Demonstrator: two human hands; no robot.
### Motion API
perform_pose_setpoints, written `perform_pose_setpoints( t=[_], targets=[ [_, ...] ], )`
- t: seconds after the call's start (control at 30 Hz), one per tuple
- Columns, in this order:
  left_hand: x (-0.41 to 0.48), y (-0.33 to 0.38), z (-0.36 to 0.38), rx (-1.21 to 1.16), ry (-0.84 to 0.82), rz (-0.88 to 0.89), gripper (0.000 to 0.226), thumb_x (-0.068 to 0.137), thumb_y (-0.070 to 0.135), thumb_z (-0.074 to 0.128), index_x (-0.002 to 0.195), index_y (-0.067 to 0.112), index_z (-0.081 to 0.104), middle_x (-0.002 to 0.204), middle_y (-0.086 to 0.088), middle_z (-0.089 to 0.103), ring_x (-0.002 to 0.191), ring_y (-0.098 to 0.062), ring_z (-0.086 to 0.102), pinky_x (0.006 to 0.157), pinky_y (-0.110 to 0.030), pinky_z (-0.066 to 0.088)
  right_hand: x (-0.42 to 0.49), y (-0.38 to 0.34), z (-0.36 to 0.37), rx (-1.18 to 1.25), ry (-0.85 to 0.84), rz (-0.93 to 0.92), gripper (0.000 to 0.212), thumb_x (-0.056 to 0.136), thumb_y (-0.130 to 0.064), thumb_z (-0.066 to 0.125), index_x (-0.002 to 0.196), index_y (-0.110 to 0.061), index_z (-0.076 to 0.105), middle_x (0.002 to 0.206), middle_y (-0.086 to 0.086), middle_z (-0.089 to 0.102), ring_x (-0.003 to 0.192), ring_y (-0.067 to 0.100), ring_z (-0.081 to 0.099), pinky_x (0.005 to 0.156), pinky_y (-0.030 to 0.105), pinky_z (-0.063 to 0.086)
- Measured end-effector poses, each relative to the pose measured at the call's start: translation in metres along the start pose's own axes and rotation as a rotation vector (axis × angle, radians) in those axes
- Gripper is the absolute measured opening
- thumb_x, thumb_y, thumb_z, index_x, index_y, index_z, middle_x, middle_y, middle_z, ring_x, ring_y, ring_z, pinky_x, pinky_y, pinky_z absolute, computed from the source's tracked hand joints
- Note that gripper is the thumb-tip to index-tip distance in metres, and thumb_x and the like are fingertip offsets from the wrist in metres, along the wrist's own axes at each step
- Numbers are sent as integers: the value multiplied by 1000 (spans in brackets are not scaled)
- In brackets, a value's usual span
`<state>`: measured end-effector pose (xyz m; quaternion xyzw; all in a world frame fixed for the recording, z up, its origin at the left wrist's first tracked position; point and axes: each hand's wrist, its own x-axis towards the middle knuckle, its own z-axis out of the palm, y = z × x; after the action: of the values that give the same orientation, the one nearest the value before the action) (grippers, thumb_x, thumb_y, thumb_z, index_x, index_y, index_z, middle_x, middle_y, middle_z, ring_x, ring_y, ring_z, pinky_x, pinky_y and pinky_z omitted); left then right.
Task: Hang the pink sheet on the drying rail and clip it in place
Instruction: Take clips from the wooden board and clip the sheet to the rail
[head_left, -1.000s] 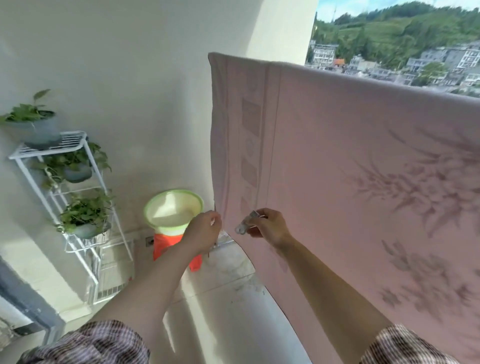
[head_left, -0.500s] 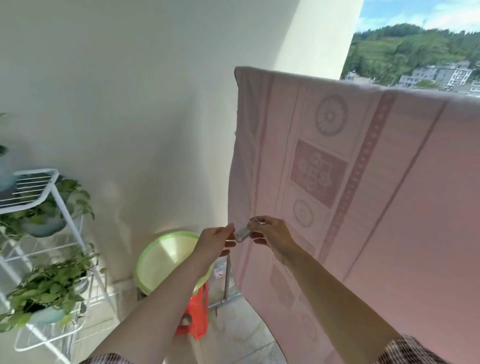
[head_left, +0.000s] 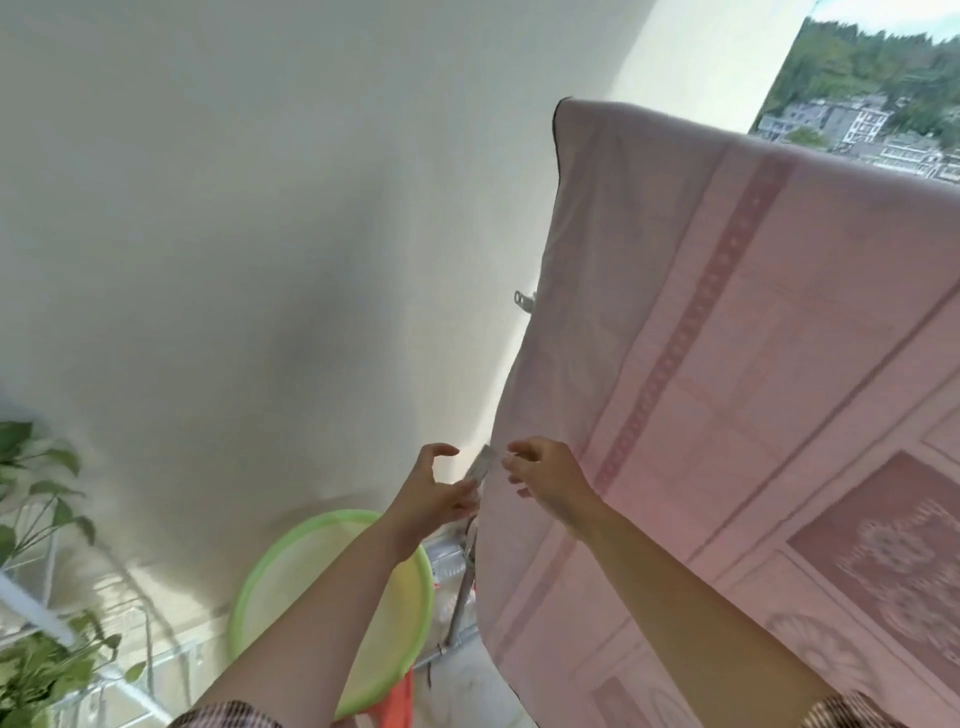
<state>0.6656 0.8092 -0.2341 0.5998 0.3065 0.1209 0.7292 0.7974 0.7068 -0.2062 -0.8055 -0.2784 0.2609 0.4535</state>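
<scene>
The pink patterned sheet (head_left: 727, 364) hangs over the drying rail, which its top fold hides. One metal clip (head_left: 523, 301) sits on the sheet's left edge at mid height. Lower down, a second metal clip (head_left: 480, 464) sits at the same edge, between my hands. My left hand (head_left: 434, 496) is just left of it, thumb raised, fingertips touching the clip's lower end. My right hand (head_left: 548, 478) is in front of the sheet, fingers spread, fingertips just off the clip's upper end.
A white wall (head_left: 260, 260) stands close on the left. Below my arms a green basin (head_left: 260, 597) rests on an orange stool (head_left: 395, 701). A white wire shelf with potted plants (head_left: 36, 660) is at the lower left. Hills and buildings show beyond the sheet.
My view has tilted upward and closer to the sheet's left edge. My right hand, which was pinching the lower clip, now has its fingers spread; the left hand has come up to the clip.
</scene>
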Motion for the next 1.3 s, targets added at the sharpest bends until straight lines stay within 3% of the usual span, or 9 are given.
perform_pose_setpoints(
  t=[0.17, 0.33, 0.47, 0.57, 0.63, 0.8, 0.9, 1.1, 1.3],
  targets=[
    [77, 0, -29, 4, 34, -29, 20, 94, 7, 49, 104, 24, 47, 88, -10, 52, 72, -25, 56, 76, -36, 51, 40, -14, 26, -315, 69, -36, 23, 89, -14, 60, 110, -10, 67, 93, -3, 63, 84, 9, 58, 68, 12, 40],
    [138, -2, -44, 82, -93, -130, 35, 94, -2, 31, 88, 14, 61, 97, -7, 54, 58, -17, 54, 55, -25, 45, 73, -53, 46, -421, 120, -61, 21, 89, -12, 57, 106, -14, 69, 92, -6, 67, 76, 3, 59, 70, 10, 44],
    [166, -12, -42, 122, -169, -214, 39, 94, -5, 30, 105, 4, 66, 78, -5, 58, 53, -13, 52, 50, -22, 45, 95, -80, 47, -601, 223, -169, 21, 91, -12, 53, 106, -14, 68, 92, -8, 62, 79, 5, 58, 75, 21, 47],
    [180, -21, -32, 136, -244, -232, 37, 84, 7, 41, 109, 6, 69, 103, -26, 66, 90, -43, 62, 80, -45, 53, 116, -86, 48, -943, 163, -152, 26, 93, -9, 46, 110, -13, 64, 105, 0, 64, 99, 18, 57, 79, 36, 50],
    [188, -33, -26, 199, -314, -201, 41, 69, 31, 55, 103, 16, 72, 112, -31, 61, 107, -41, 58, 96, -49, 46, 132, -90, 51, -1263, 44, -132, 25, 89, -4, 46, 106, -11, 63, 105, 4, 63, 102, 23, 55, 84, 37, 46],
    [185, -33, -18, 304, -387, -48, 44, 65, 45, 76, 108, 40, 66, 104, -5, 54, 78, -16, 61, 74, -20, 52, 161, -109, 52, -1795, -258, 281, 18, 96, -18, 45, 97, -14, 63, 107, 4, 63, 116, 28, 50, 115, 57, 14],
    [184, -29, -11, 272, -252, 6, 28, 76, 32, 75, 104, 34, 71, 96, 4, 45, 82, -17, 61, 63, -8, 39, 174, -106, 49, -1860, -398, 561, 33, 99, -29, 41, 125, -15, 55, 132, 5, 55, 129, 31, 44, 114, 56, 19],
    [193, -39, -11, 212, -183, 77, 15, 73, 25, 80, 87, 20, 77, 94, 0, 52, 78, 2, 53, 63, -6, 39, 187, -102, 45, -1536, -384, 698, 35, 97, -34, 41, 126, -18, 55, 130, 0, 55, 118, 23, 53, 89, 34, 43],
    [201, -39, -23, 145, -233, 65, 11, 71, 21, 81, 76, 27, 74, 92, 5, 50, 83, -13, 60, 69, -12, 44, 183, -109, 38, -1580, -272, 443, 24, 88, -4, 48, 66, -16, 46, 66, -5, 45, 59, 15, 45, 51, 27, 34]
  ],
)
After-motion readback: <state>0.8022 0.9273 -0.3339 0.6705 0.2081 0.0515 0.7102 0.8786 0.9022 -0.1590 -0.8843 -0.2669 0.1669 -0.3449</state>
